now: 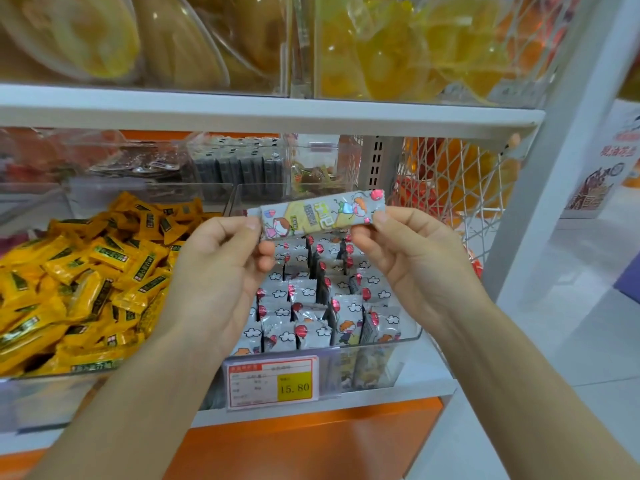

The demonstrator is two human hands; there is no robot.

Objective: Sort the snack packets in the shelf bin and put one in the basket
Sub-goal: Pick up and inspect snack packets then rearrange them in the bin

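While packet [318, 213] hovers, bin [410, 337] beneath, price tag [273, 382]

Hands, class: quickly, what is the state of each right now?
Left hand: pinching the left end of the snack packet.
Right hand: pinching the packet's right end.

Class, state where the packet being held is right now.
Head view, centre: the packet is pinched at its ends by the left hand and right hand, over the bin of grey packets, right of the yellow packets.
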